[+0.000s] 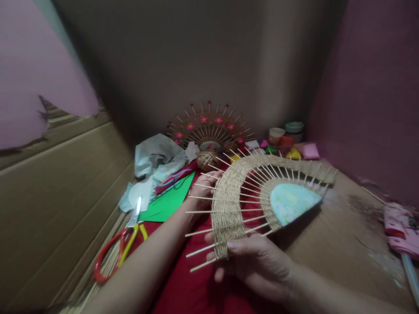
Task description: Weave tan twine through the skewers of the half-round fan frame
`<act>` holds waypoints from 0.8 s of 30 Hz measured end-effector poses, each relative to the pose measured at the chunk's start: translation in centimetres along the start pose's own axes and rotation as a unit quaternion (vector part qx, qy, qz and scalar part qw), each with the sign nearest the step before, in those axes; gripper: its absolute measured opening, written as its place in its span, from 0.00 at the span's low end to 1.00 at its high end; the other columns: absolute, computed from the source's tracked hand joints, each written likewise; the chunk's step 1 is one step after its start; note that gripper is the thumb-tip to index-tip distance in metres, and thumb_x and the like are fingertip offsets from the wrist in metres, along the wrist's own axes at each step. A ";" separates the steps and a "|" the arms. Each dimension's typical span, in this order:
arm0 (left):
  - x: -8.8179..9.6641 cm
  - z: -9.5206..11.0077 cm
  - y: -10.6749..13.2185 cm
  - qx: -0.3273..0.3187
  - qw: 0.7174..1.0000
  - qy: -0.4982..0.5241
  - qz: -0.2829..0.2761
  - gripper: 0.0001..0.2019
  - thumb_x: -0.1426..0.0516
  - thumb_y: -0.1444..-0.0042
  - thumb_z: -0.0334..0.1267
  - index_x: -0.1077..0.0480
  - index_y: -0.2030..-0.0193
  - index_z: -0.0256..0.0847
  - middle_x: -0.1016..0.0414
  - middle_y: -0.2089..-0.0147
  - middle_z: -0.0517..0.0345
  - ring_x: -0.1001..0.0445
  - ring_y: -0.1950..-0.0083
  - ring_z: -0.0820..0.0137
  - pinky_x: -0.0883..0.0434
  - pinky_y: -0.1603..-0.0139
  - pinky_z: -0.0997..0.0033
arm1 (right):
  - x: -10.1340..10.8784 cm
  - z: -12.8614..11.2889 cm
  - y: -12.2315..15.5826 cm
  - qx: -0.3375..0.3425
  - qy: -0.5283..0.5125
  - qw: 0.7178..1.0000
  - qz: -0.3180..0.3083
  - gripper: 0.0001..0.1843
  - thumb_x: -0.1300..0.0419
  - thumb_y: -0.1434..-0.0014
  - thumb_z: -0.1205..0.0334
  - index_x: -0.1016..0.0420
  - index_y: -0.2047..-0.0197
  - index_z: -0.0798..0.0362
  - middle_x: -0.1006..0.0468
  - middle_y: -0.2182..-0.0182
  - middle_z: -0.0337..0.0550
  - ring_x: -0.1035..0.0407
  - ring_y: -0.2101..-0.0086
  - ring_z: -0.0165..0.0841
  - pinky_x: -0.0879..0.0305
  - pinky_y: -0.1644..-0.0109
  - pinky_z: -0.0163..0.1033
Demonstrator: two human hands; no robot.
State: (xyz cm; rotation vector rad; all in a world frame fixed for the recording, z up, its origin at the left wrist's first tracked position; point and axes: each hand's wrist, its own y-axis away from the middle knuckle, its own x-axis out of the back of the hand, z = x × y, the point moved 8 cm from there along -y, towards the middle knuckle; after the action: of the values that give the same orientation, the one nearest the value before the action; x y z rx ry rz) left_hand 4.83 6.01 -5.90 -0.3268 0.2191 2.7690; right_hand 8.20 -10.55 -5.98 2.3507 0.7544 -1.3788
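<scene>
I hold up a half-round woven fan piece [229,205], twine woven across wooden skewers that stick out all round, with a pale blue-green half disc [291,201] at its centre. My left hand [201,187] grips its far edge from behind, fingers curled among the skewers. My right hand [255,261] pinches the near lower end, thumb on top of the weave. The piece is tilted, its straight side to the right.
A finished fan with pink flowers [209,126] leans on the back wall, a twine ball [207,159] before it. Red-and-yellow scissors [121,244], green paper [168,200] and crumpled cloth [157,155] lie left. Small pots [284,135] stand behind; a pink glue gun [401,231] lies right.
</scene>
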 end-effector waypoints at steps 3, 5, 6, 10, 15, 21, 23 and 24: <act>0.3 0.7 -0.3 -0.035 0.999 -0.016 -0.016 0.11 0.36 0.59 0.39 0.31 0.72 0.35 0.33 0.79 0.63 0.36 0.81 0.79 0.39 0.80 0.79 | -0.2 0.1 0.1 -0.001 0.001 1.000 -0.011 0.15 0.43 0.53 0.71 0.26 0.59 0.63 0.25 0.64 0.51 0.31 0.68 0.33 0.33 0.67 0.40; 0.8 0.9 -0.6 -0.031 0.999 -0.032 -0.029 0.11 0.36 0.60 0.37 0.30 0.72 0.35 0.33 0.79 0.63 0.37 0.82 0.80 0.41 0.80 0.79 | -0.2 0.1 0.2 0.003 0.002 1.000 -0.015 0.15 0.43 0.52 0.71 0.26 0.59 0.63 0.25 0.63 0.52 0.30 0.67 0.34 0.33 0.67 0.40; 1.1 1.0 -0.7 -0.026 0.998 -0.038 -0.040 0.10 0.36 0.60 0.36 0.30 0.71 0.35 0.33 0.79 0.63 0.39 0.83 0.81 0.42 0.81 0.79 | -0.2 0.0 0.2 0.005 0.002 1.000 -0.016 0.15 0.43 0.52 0.72 0.26 0.59 0.63 0.25 0.62 0.52 0.30 0.66 0.34 0.33 0.67 0.39; 2.6 1.9 -0.8 -0.004 0.995 -0.055 -0.088 0.11 0.35 0.62 0.32 0.28 0.69 0.34 0.28 0.75 0.59 0.40 0.83 0.83 0.45 0.82 0.81 | -0.5 0.0 0.2 0.006 0.003 1.000 -0.021 0.15 0.43 0.53 0.72 0.26 0.59 0.63 0.24 0.64 0.52 0.29 0.67 0.34 0.33 0.67 0.39; 4.0 2.9 -0.4 0.019 0.982 -0.136 -0.126 0.09 0.36 0.61 0.34 0.26 0.70 0.34 0.25 0.69 0.51 0.28 0.71 0.71 0.33 0.69 0.72 | -1.2 0.3 0.5 0.003 0.011 0.999 -0.051 0.16 0.43 0.54 0.71 0.25 0.59 0.65 0.24 0.71 0.50 0.29 0.71 0.33 0.33 0.68 0.39; 3.4 3.5 -0.6 -0.010 0.950 -0.287 -0.124 0.09 0.38 0.58 0.39 0.26 0.72 0.36 0.27 0.74 0.56 0.31 0.74 0.73 0.35 0.73 0.75 | -1.1 1.9 1.8 -0.061 -0.008 0.995 -0.085 0.18 0.44 0.53 0.70 0.26 0.57 0.66 0.24 0.73 0.48 0.28 0.72 0.30 0.35 0.66 0.35; 3.7 4.2 -0.9 -0.049 0.948 -0.305 -0.075 0.09 0.38 0.58 0.40 0.27 0.72 0.36 0.30 0.78 0.60 0.35 0.79 0.76 0.39 0.78 0.77 | -0.9 2.4 2.0 -0.079 -0.018 0.994 -0.069 0.19 0.42 0.55 0.70 0.27 0.57 0.66 0.23 0.73 0.47 0.28 0.69 0.31 0.36 0.65 0.34; 3.9 4.6 -0.9 -0.066 0.948 -0.307 -0.051 0.09 0.39 0.58 0.41 0.28 0.73 0.36 0.32 0.80 0.62 0.37 0.80 0.77 0.40 0.79 0.78 | -0.8 2.5 2.0 -0.085 -0.019 0.994 -0.064 0.19 0.41 0.55 0.70 0.27 0.57 0.66 0.23 0.72 0.47 0.28 0.68 0.31 0.36 0.65 0.34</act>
State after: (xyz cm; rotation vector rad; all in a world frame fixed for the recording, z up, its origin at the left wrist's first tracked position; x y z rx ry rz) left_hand 0.68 8.99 -2.53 0.4820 -0.1378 2.6326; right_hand 7.26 -13.68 -6.49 2.1716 0.9855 -1.3481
